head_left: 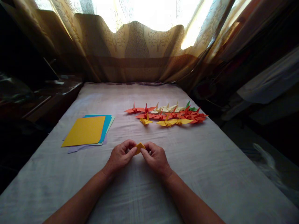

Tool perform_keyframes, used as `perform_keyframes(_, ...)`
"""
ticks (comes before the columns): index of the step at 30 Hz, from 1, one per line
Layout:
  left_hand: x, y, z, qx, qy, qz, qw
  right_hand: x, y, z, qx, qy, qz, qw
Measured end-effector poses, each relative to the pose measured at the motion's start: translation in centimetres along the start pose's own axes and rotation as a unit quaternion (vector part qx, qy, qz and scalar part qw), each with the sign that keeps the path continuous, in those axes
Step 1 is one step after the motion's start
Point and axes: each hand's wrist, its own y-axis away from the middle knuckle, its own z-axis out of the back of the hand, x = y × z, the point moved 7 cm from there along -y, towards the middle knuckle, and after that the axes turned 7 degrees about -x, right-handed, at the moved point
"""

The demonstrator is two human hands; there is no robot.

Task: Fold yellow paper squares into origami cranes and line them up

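Pinching from both sides, the left hand (pixel 121 155) and the right hand (pixel 155 157) meet over the middle of the near part of the pale grey cloth-covered surface (pixel 210 174), with a small folded piece of orange-yellow paper (pixel 139 147) caught between their fingertips. The paper sits just above the cloth, apparently lifted clear of it, which would let the fingers reach both faces of the fold at once; whether its lower edge touches the cloth cannot be told.

Both hands are nearly closed. On the left, the thumb and forefinger press together on the paper's left edge while the other fingers curl under. On the right, the thumb and forefinger grip the right edge in the same way, knuckles turned up. Neither hand holds anything else.

Off to the left lies a flat stack of square coloured paper sheets with a yellow sheet on top (pixel 85 130), blue and pale sheets showing beneath it, kept within easy reach of the left arm. Farther back and to the right, a cluster of folded paper cranes in red, orange, yellow, cream and green (pixel 168 115) lies gathered together, well apart from the hands. Patterned beige curtains (pixel 140 49) hang behind the surface, lit from the window.
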Motion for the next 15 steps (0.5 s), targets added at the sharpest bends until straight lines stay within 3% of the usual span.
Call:
perform_keyframes(5,0.0,-0.1,0.1,0.012,-0.030,0.000,0.999,-0.2,0.0,-0.2,0.023,-0.030,-0.031,0.999)
perform_keyframes(15,-1.2,0.2,-0.3,0.054,-0.099,-0.058,0.992,-0.5,-0.5,0.8,-0.019,-0.005,-0.031,0.999)
